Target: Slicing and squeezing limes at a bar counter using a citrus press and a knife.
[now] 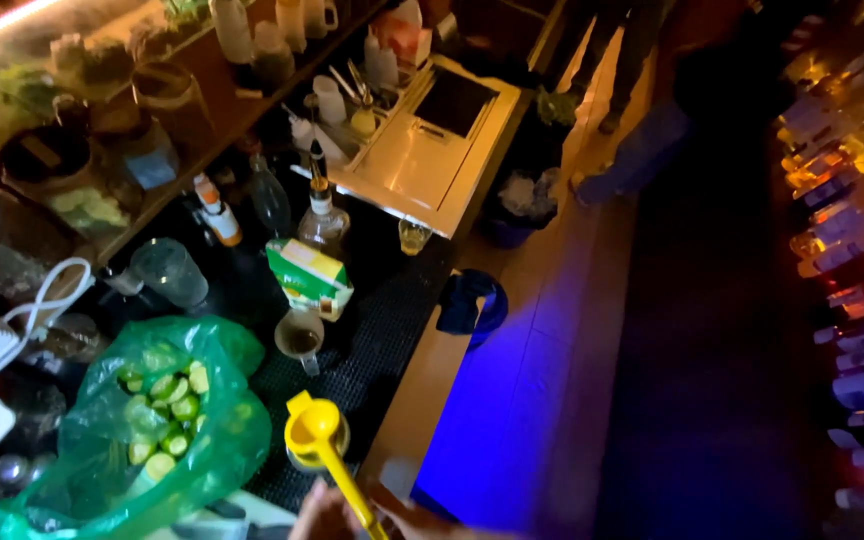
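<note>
A yellow citrus squeezer (314,430) rests its bowl on a small glass (302,462) standing on the black bar mat (372,350). Its long handle runs down to the bottom edge of the frame. There my right hand (410,518) closes around the handle, and my left hand (318,514) lies against the handle's other side. Only part of each hand shows. Left of the squeezer, an open green plastic bag (102,440) holds several cut lime halves (167,410).
Behind the squeezer are a metal cup (299,340), a green carton (307,275), a bottle with a pourer (323,222) and a small glass (413,236). A blue cloth (472,300) hangs at the counter edge. Lit bottles (842,200) line the right. A person's legs (632,150) stand far off.
</note>
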